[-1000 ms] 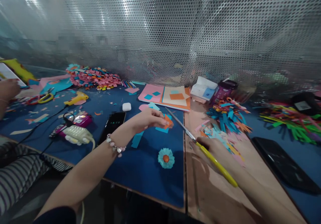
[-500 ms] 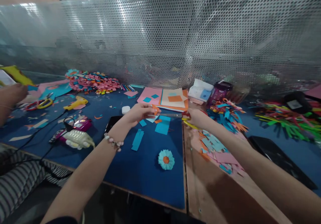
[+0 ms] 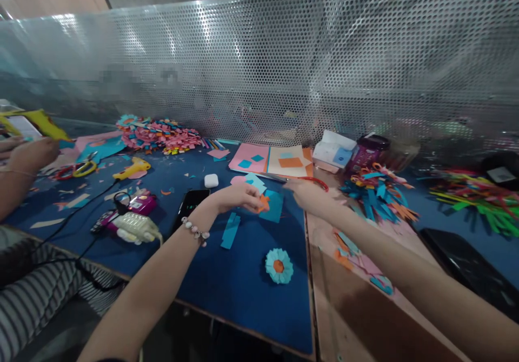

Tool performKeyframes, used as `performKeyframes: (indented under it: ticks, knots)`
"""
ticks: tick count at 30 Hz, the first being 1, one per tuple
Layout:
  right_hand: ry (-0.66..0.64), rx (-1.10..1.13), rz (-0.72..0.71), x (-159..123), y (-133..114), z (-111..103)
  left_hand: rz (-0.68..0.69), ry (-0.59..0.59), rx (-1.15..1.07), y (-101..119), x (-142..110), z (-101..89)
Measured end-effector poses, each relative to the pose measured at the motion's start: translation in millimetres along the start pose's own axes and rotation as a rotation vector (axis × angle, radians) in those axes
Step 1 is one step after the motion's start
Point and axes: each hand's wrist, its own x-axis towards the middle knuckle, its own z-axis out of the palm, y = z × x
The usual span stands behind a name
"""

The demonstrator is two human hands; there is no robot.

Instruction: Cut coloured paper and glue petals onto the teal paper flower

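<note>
My left hand [image 3: 241, 197], a beaded bracelet on its wrist, is closed on a small orange paper piece [image 3: 264, 203] at its fingertips. Beneath this piece lies a blue paper square [image 3: 272, 208]. My right hand [image 3: 310, 195] has its fingers stretched out to the left and partly overlapping. Just beyond it rest scissors [image 3: 318, 180] with a red handle, their blades toward the left; whether a fingertip touches them is hard to see. A light-blue paper flower [image 3: 279, 266] with an orange centre sits nearer the table's front. Left of it are blue paper strips [image 3: 231, 230].
Behind my hands lies a stack of coloured paper [image 3: 251, 154]. A phone [image 3: 190, 205], a white case [image 3: 211, 181] and a yellow glue gun [image 3: 135, 168] are on the left. Fringed paper strips [image 3: 377, 192] and a black phone [image 3: 466, 265] lie right. A co-worker's hand [image 3: 34, 156] is far left.
My right hand has let go of the scissors, which now lie beyond it. My left hand has brought the orange piece closer, over the blue square. The view has shifted slightly.
</note>
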Motion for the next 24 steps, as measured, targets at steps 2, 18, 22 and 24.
performKeyframes:
  ticks: [2, 18, 22, 24]
  knots:
    - [0.001, 0.054, -0.104, -2.3, -21.2, 8.7, -0.069, -0.086, 0.052, -5.2, 1.6, -0.8]
    - [-0.094, -0.026, -0.206, -97.3, -5.0, -14.8, -0.106, -0.126, 0.069, -12.7, 7.7, -3.1]
    - [-0.012, -0.102, -0.097, -102.7, -22.4, -23.4, -0.097, -0.133, 0.090, -13.4, 8.2, -4.5]
    - [0.004, -0.040, -0.177, -100.5, -34.4, -21.6, -0.101, -0.122, 0.107, -13.1, 7.0, -4.8]
